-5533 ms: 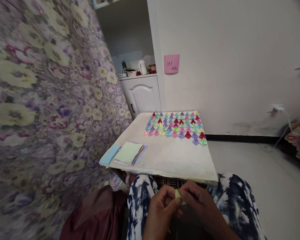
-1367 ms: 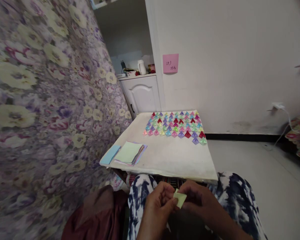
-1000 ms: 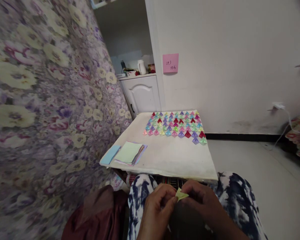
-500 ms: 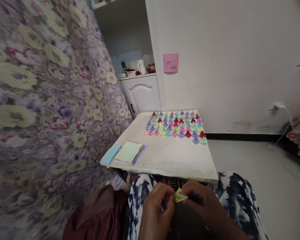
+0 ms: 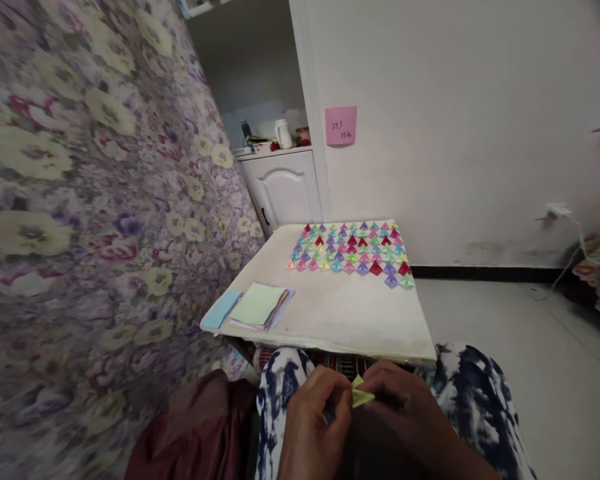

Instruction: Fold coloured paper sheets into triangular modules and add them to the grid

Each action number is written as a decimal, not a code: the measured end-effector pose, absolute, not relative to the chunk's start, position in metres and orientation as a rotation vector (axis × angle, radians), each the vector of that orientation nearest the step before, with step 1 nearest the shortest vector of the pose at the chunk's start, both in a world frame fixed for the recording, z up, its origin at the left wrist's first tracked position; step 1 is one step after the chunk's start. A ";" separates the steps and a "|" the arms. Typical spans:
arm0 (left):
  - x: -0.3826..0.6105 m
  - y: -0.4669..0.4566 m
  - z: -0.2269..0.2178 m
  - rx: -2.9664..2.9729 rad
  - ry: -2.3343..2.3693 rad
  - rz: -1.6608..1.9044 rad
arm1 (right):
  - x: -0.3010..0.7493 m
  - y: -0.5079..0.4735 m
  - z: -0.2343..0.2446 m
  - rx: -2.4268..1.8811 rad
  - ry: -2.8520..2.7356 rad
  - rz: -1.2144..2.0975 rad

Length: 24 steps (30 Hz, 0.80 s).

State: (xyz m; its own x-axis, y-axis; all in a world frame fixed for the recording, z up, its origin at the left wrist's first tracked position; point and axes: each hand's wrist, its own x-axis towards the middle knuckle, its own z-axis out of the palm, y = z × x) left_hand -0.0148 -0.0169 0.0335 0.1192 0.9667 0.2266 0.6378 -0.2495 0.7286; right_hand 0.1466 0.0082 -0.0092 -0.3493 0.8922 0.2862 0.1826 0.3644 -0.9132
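Note:
Over my lap, my left hand (image 5: 316, 420) and my right hand (image 5: 405, 417) both pinch a small yellow-green folded paper piece (image 5: 359, 396) between fingertips and thumbs. On the cream table (image 5: 340, 313) ahead lie rows of several small folded paper pieces (image 5: 350, 255) in many colours. A stack of coloured paper squares (image 5: 259, 305) with a pale green sheet on top sits at the table's near left, beside a blue sheet (image 5: 221, 309).
A floral curtain (image 5: 90, 200) fills the left side. A white cabinet (image 5: 283, 187) with a kettle (image 5: 283, 133) stands behind the table. A pink note (image 5: 341, 125) hangs on the white wall. A socket and cable (image 5: 560, 213) are at right.
The paper piece has been turned and folded smaller between my fingers, going from a flatter square to a narrow pointed shape. My hands stay over my lap.

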 end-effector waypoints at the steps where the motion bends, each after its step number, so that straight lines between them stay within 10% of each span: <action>1: -0.014 -0.017 0.033 1.959 1.561 0.954 | 0.147 0.008 -0.010 -0.956 -1.771 1.030; 24: -0.015 -0.017 0.035 1.793 1.670 1.094 | 0.147 0.008 -0.015 -0.952 -1.686 1.004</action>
